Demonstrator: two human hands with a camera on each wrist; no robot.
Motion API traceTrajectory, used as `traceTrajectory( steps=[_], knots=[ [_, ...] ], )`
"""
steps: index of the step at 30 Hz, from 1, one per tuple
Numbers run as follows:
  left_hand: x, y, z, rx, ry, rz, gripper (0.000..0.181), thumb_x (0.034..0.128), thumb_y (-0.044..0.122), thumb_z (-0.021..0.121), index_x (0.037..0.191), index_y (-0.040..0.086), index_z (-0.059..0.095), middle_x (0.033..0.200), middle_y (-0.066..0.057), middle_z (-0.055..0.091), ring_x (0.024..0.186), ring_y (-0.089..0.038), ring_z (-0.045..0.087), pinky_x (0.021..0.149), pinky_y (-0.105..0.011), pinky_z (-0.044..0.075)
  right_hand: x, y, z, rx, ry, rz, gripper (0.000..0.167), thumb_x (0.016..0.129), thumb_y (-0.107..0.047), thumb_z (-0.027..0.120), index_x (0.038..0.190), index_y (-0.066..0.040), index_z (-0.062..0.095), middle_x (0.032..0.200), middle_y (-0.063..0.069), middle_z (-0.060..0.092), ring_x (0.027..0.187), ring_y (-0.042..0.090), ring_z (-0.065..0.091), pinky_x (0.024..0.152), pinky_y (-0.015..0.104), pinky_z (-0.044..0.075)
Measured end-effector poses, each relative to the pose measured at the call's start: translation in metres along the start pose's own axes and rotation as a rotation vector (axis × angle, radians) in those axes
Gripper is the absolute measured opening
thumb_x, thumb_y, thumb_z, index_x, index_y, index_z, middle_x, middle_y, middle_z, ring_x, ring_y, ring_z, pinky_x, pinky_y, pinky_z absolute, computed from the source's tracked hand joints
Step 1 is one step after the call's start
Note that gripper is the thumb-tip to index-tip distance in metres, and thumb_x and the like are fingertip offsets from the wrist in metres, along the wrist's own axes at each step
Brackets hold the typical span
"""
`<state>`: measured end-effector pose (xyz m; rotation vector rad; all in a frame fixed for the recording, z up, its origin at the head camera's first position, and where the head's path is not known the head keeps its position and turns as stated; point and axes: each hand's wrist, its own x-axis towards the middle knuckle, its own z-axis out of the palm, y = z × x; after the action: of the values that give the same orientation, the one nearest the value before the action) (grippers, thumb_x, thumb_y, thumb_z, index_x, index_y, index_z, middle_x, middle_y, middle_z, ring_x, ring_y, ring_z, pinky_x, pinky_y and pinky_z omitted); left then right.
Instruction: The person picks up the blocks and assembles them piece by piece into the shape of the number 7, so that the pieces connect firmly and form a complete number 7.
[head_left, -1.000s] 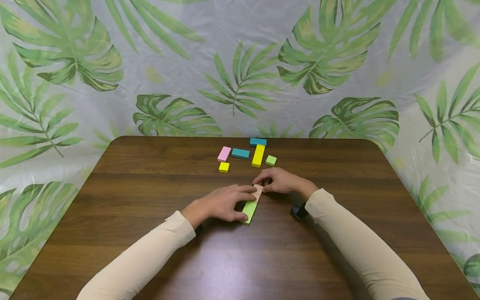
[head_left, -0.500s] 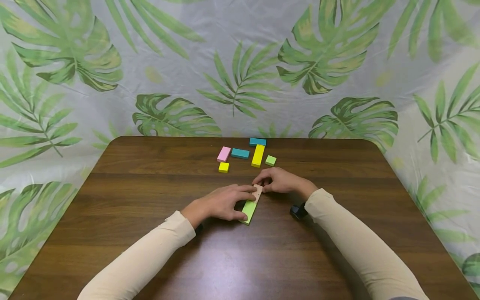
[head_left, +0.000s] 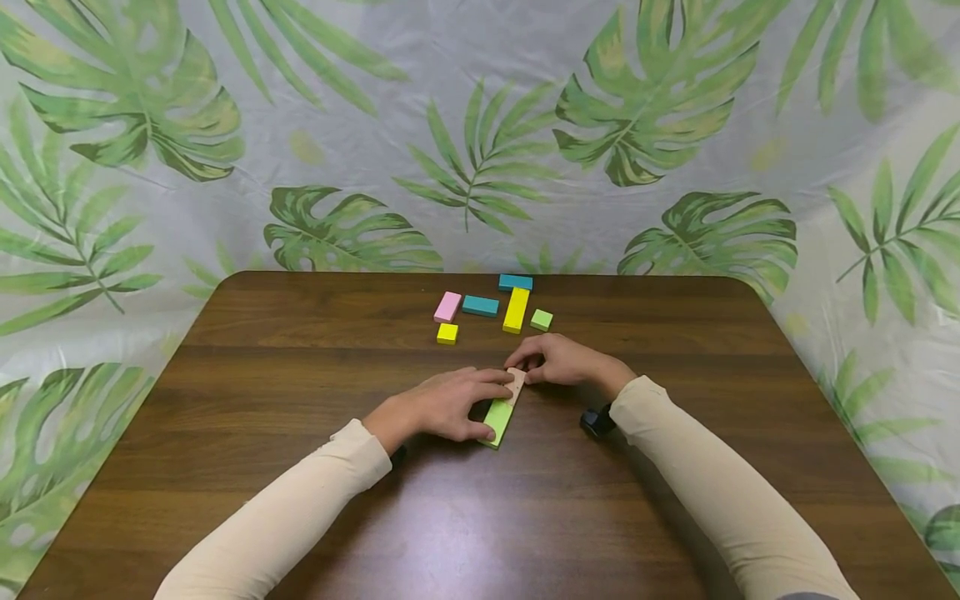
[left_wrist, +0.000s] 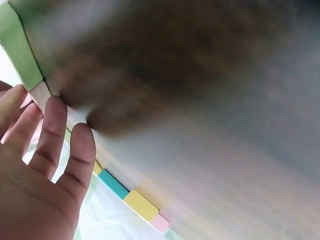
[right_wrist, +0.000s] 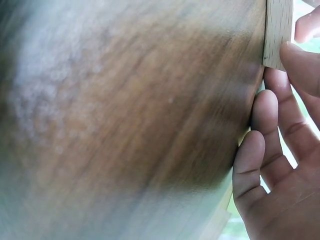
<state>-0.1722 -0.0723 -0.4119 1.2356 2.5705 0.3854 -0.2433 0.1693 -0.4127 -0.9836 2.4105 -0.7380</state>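
A light green block point(head_left: 498, 418) and a plain wooden block point(head_left: 517, 383) lie end to end on the table, forming one slanted strip. My left hand point(head_left: 450, 404) spreads over the strip from the left: its thumb rests on the green block's near end and its fingers touch the wooden block. In the left wrist view these fingers reach out fairly straight along the strip's side. At the far end, my right hand point(head_left: 566, 360) pinches the wooden block between thumb and index finger. The right wrist view has the thumb against that block's end point(right_wrist: 277, 35), other fingers loosely curled beside it.
Beyond the hands lie loose blocks: pink point(head_left: 447, 307), small yellow point(head_left: 447, 334), teal point(head_left: 481, 306), long yellow point(head_left: 516, 310), small green point(head_left: 542, 320) and another teal block point(head_left: 516, 282) near the far table edge. A leaf-patterned curtain point(head_left: 480, 125) hangs behind the brown table point(head_left: 300, 333).
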Motion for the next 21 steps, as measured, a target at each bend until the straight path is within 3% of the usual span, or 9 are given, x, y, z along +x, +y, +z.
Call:
traceTrajectory(
  steps=[8, 21],
  knots=[
    [0.0032, -0.0007, -0.0025, -0.014, -0.024, -0.027, 0.071, 0.0863, 0.043, 0.072, 0.148, 0.018, 0.048, 0.159, 0.003, 0.039, 0.142, -0.024, 0.043, 0.115, -0.043, 0.039, -0.0005, 0.0005, -0.0013, 0.008, 0.005, 0.014, 0.032, 0.091, -0.005, 0.065, 0.121, -0.014, 0.071, 0.110, 0.004, 0.069, 0.090, 0.013, 0.060, 0.084, 0.030, 0.050],
    [0.0050, -0.0007, -0.0028, -0.019, -0.032, -0.033, 0.066, 0.0879, 0.040, 0.071, 0.147, 0.018, 0.050, 0.159, 0.003, 0.038, 0.145, -0.023, 0.041, 0.116, -0.044, 0.038, -0.0004, 0.0007, -0.0006, 0.010, 0.004, 0.011, 0.032, 0.091, -0.006, 0.065, 0.122, -0.014, 0.071, 0.109, 0.004, 0.069, 0.089, 0.013, 0.059, 0.083, 0.029, 0.050]
  ],
)
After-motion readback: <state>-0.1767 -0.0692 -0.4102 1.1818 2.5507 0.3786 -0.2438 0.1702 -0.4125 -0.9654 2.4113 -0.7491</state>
